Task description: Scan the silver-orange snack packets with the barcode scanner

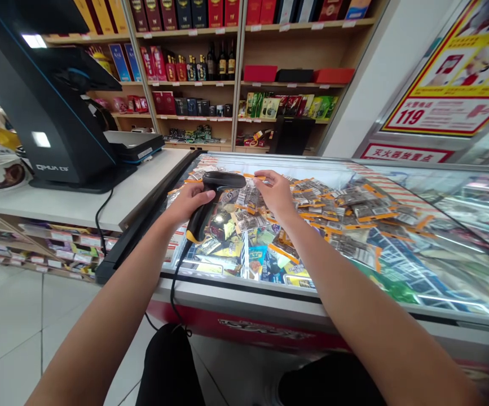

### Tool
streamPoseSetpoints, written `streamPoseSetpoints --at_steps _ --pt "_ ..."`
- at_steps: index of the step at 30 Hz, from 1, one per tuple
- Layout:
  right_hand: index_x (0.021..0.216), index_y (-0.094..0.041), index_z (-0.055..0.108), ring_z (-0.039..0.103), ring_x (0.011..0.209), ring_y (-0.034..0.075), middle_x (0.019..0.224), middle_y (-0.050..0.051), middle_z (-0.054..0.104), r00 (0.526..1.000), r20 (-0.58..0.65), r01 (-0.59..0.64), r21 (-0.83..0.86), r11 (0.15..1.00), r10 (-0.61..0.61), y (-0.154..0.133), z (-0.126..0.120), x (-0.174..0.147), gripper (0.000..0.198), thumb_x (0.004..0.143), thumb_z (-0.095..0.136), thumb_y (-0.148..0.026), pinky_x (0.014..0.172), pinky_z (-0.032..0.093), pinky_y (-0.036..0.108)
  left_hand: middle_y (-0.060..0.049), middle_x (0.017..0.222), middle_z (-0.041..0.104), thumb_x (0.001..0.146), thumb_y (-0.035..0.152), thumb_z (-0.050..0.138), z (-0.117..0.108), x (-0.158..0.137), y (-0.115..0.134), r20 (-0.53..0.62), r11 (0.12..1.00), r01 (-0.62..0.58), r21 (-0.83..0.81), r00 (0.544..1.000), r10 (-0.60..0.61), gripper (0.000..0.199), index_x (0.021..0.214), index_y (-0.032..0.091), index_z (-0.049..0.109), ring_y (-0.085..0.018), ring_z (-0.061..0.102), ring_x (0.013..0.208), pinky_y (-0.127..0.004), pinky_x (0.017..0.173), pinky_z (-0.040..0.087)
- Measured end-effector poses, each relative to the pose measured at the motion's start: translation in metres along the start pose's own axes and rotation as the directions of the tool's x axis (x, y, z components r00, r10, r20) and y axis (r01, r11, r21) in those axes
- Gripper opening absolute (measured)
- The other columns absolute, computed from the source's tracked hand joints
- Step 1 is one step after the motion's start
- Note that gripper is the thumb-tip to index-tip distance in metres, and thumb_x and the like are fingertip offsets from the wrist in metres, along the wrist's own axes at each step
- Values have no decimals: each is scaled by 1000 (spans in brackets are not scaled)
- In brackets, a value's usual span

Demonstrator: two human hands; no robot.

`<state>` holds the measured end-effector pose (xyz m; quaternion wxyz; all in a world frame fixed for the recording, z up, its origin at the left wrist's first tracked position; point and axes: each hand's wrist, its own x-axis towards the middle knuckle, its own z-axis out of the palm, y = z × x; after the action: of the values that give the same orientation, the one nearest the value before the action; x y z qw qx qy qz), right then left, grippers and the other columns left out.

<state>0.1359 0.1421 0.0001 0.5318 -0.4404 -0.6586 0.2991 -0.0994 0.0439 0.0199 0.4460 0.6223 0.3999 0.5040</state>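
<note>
My left hand (187, 202) is wrapped round the handle of a black barcode scanner (223, 180) with a yellow-tipped base, its cable running down the freezer front. The scanner's head points right, towards my right hand (274, 192). Between thumb and fingers, my right hand pinches the orange edge of a small clear-and-dark snack packet (249, 194). Many similar orange-edged packets (373, 208) lie heaped on the glass lid to the right of my hands. Through the glass below, colourful bags (259, 259) show in wire baskets.
At the left, a white counter (142, 192) carries a dark checkout terminal (66, 124). Shelves (189, 83) of bottles and boxes stand behind the chest freezer (244, 290). A fire notice (447, 107) hangs at the right. My legs are close to the freezer front.
</note>
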Motion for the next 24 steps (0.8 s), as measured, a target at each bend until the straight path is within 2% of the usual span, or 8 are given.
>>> streamPoseSetpoints --at_steps 7,10,13,15,17,20,22,24 --pt "110 -15 74 73 105 26 116 14 77 996 -51 63 -89 994 -68 9 -13 16 25 91 64 -27 92 57 40 -5 60 70 71 62 80 -2 3 -1 -120 995 -55 -86 992 44 47 75 18 66 -18 59 37 -28 35 47" --pt "118 -14 73 70 111 29 123 17 75 986 -148 26 -297 955 -73 17 -27 24 31 92 60 -21 103 52 47 -3 59 66 72 65 78 -6 5 1 -258 980 -117 -159 963 73 49 76 18 66 -16 58 38 -27 35 46" --pt "128 -14 72 55 134 38 147 22 62 958 -222 37 -537 843 -183 16 -30 20 40 90 66 -23 116 39 58 -2 57 63 74 71 74 -11 7 6 -358 964 -150 -219 932 64 54 77 19 63 -14 57 40 -25 37 45" --pt "129 -15 72 53 135 38 147 20 62 964 -96 148 -577 803 -247 6 -18 9 37 93 65 -22 116 39 58 -1 58 62 76 73 72 -14 8 9 -404 958 -165 -235 913 58 55 82 20 63 -13 56 40 -25 37 44" --pt "123 -18 75 62 123 32 129 16 72 949 173 316 -504 804 -265 -7 5 -8 29 100 58 -22 109 47 50 0 58 62 78 74 70 -16 8 10 -430 954 -174 -244 901 54 55 86 20 63 -13 56 41 -25 37 42" --pt "124 -20 76 66 116 31 121 13 75 812 536 506 -450 736 -230 -24 49 -38 26 104 62 -29 97 54 46 0 58 62 81 73 69 -16 8 11 -437 951 -170 -258 898 41 56 92 19 65 -14 58 43 -25 38 42" --pt "135 -21 72 64 120 35 130 15 71 745 625 611 -498 616 -233 -29 75 -55 36 100 70 -32 94 55 46 0 60 62 80 73 70 -15 8 11 -430 953 -151 -263 902 24 56 95 19 66 -16 61 47 -25 40 44" --pt "138 -22 71 63 120 36 134 17 68 738 631 644 -556 525 -238 -30 91 -65 36 102 66 -27 87 55 44 -1 61 63 79 72 72 -15 8 11 -428 955 -140 -260 903 15 57 97 18 66 -18 64 50 -26 41 45"
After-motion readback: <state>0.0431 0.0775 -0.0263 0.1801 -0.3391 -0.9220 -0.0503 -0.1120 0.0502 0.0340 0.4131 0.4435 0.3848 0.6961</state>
